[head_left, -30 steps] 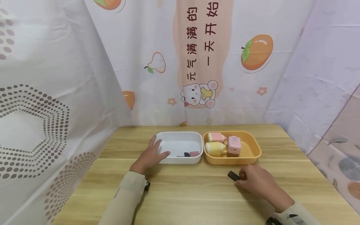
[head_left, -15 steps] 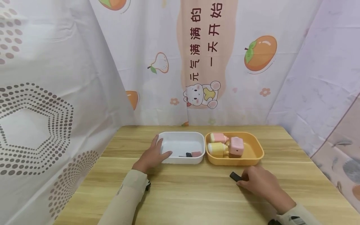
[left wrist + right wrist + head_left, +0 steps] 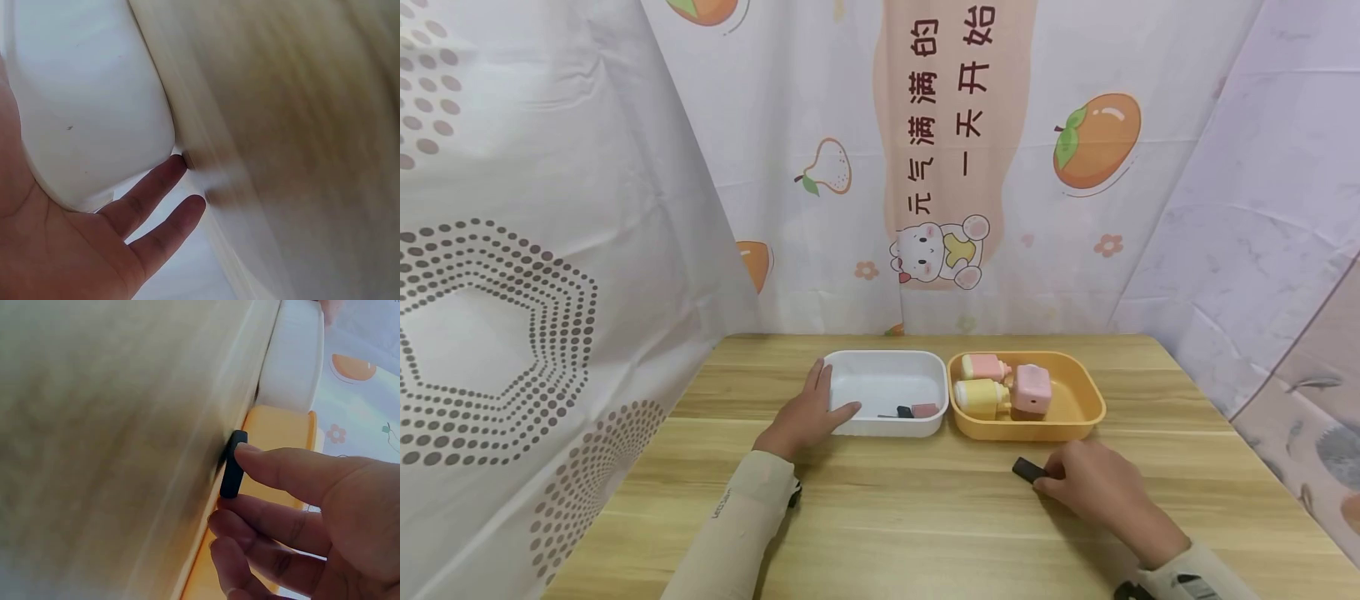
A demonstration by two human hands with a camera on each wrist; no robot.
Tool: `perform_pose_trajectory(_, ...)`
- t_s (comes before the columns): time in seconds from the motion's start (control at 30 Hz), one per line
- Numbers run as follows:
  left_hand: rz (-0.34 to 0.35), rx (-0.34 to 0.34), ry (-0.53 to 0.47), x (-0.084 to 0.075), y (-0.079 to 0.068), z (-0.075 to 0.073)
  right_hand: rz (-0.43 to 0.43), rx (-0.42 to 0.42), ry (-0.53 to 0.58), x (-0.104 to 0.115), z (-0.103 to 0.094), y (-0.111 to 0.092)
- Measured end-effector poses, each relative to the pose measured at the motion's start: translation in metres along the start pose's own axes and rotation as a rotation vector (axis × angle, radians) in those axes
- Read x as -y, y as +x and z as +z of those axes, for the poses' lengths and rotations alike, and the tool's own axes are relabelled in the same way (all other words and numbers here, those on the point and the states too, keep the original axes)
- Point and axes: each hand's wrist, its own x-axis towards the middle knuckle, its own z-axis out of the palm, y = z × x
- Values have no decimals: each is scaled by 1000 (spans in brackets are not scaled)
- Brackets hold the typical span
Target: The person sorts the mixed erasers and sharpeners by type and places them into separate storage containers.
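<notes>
My right hand (image 3: pixel 1093 482) pinches a small black bar (image 3: pixel 1027 469) between thumb and fingers, close over the table in front of the orange tray. In the right wrist view the thumb lies on the flat face of the bar (image 3: pixel 234 472), with a fingertip at its lower end. At the left end of the white tray (image 3: pixel 887 427), my left hand (image 3: pixel 802 417) rests with fingers spread, thumb along the near rim. The left wrist view shows the tray's outer wall (image 3: pixel 94 94) against the palm and two fingers stretched beside it.
Inside the white tray lie a pink block (image 3: pixel 925 410), a small black piece (image 3: pixel 905 412) and a thin rod. The orange tray (image 3: pixel 1078 429) beside it holds a yellow bottle-shaped piece (image 3: pixel 977 398), a pink bottle-shaped piece (image 3: pixel 983 367) and a pink cube (image 3: pixel 1032 387). Printed curtains enclose the table.
The head view has swung slightly, so the scene sits a little further right in it. Both hands stay in place, the right still pinching the black bar.
</notes>
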Motion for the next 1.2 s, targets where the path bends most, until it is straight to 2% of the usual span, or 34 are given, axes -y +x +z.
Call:
perform_pose_trajectory(0.2,-7,12,8,-2,0,-1,-41,-30,-6,3,-2,2)
perform_pose_trajectory(0.57,5,21,41,-5,-3,-4,-97,-96,35,22,-8,7)
perform_pose_trajectory(0.9,20,9,84,-4,-2,-5,-146,-155,32,37,-16,20)
perform_pose_trajectory(1.07,17,11,75,-6,-3,-5,-185,-203,28,45,-21,27)
perform_pose_trajectory(1.2,12,8,65,-4,-2,-4,-200,-203,34,51,-25,33)
